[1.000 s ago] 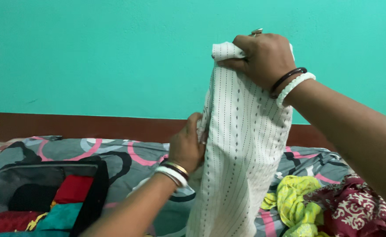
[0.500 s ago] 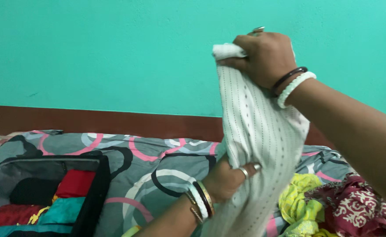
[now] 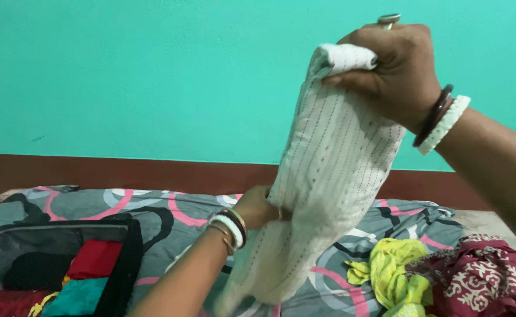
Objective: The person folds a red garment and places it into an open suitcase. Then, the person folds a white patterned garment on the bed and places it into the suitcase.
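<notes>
Matt white woven cloth (image 3: 334,152) with fine dotted stripes; smooth painted wall (image 3: 152,76); soft printed bedsheet (image 3: 181,214)

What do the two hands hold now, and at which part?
Both hold the white striped garment: the right hand grips its bunched top end, raised high; the left hand grips it lower, about mid-length, at the edge.

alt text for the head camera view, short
A person's right hand holds up a white striped garment by its top while the left hand grips its middle, above a patterned grey bedsheet with an open bag of clothes.
</notes>
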